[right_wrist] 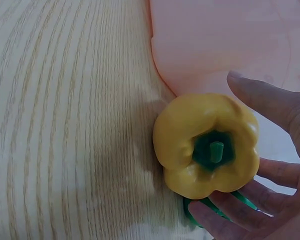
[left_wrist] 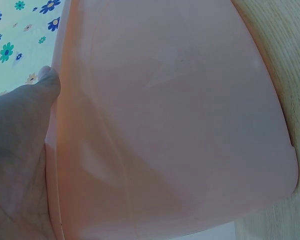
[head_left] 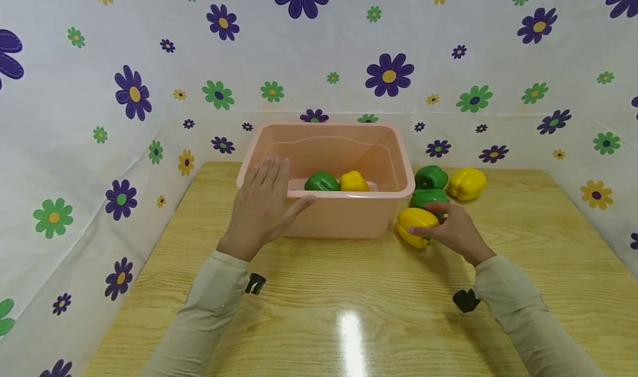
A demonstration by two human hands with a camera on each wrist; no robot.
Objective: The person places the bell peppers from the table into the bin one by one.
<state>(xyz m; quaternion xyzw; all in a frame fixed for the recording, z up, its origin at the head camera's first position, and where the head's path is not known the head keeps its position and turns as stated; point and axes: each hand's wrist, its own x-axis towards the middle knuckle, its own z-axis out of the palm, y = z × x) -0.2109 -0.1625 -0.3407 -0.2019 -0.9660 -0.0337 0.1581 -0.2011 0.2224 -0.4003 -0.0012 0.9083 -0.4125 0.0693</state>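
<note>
My left hand (head_left: pixel 259 211) rests on the near left rim of a pink plastic bin (head_left: pixel 344 216), fingers straight and thumb spread along the rim. Beside the bin's right front corner lies a yellow bell pepper (head_left: pixel 413 222), its green stem facing the right wrist camera. My right hand (head_left: pixel 461 236) reaches around this pepper. In the right wrist view a gap shows between the thumb (right_wrist: pixel 262 97) and the pepper, while the fingers lie close along its other side. Inside the bin are a green bell pepper (head_left: pixel 322 182) and another yellow bell pepper (head_left: pixel 354 182).
Two green bell peppers, the farther (head_left: pixel 431 176) and the nearer (head_left: pixel 423 198), lie against the bin's right side. A third yellow bell pepper (head_left: pixel 467 183) sits to their right. The wooden table (head_left: pixel 309 299) meets a flower-patterned cloth (head_left: pixel 339 45) at the back and sides.
</note>
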